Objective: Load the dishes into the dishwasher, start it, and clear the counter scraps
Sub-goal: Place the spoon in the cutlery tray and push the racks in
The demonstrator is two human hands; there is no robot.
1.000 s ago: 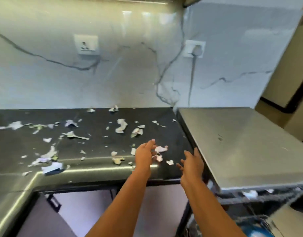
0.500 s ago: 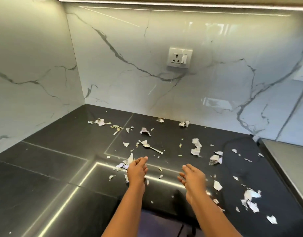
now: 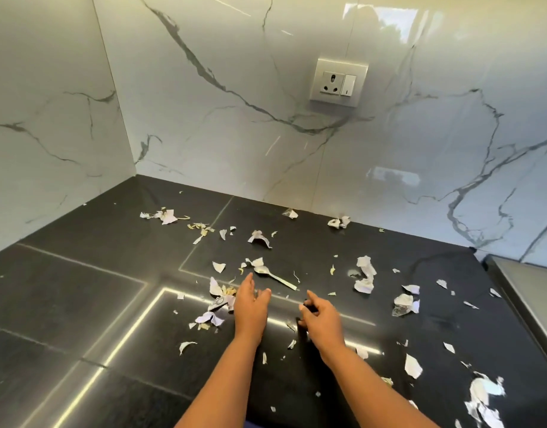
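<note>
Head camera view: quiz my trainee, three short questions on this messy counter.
1. True or false: a spoon lies among the scraps on the counter.
2. The socket is on: A the back wall, B the left wall, C the counter.
3. Is the left hand or the right hand nearer the spoon?
Key: 1 true; 2 A; 3 left hand.

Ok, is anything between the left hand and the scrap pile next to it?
Nothing visible. The left hand is open right beside the scrap pile, which lies to its left on the counter. A spoon lies among scraps just beyond the fingertips, so it might get swept along.
</note>
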